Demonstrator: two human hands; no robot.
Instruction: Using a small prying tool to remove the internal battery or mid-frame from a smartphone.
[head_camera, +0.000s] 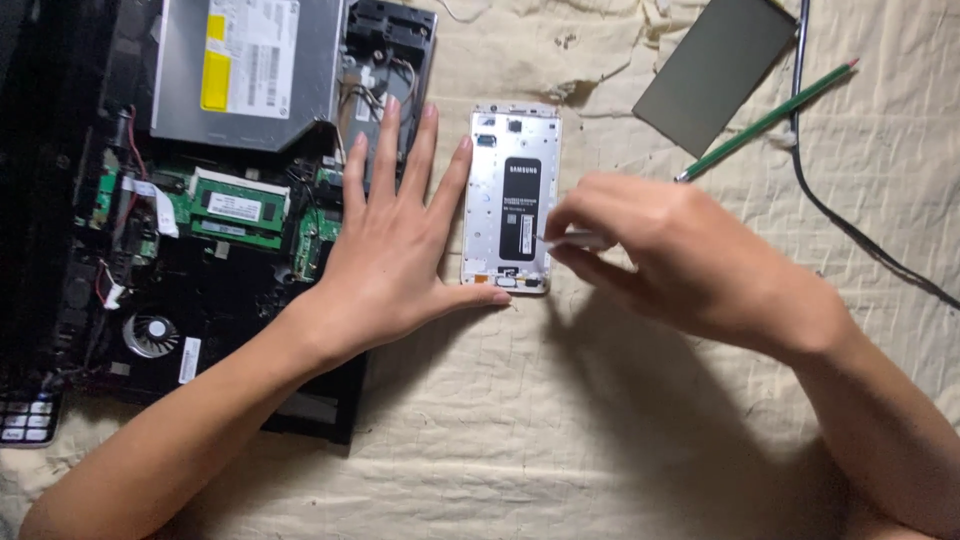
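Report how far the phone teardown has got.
Done: the phone lies face down with its back cover off, inner frame exposed. In hand: the left hand steadies it flat while the right hand works a thin metal tool at its edge. Left: the frame remains in place.

A cream cloth (600, 430) bears an opened laptop (200, 250), phone (512, 195), pencil (770, 118)
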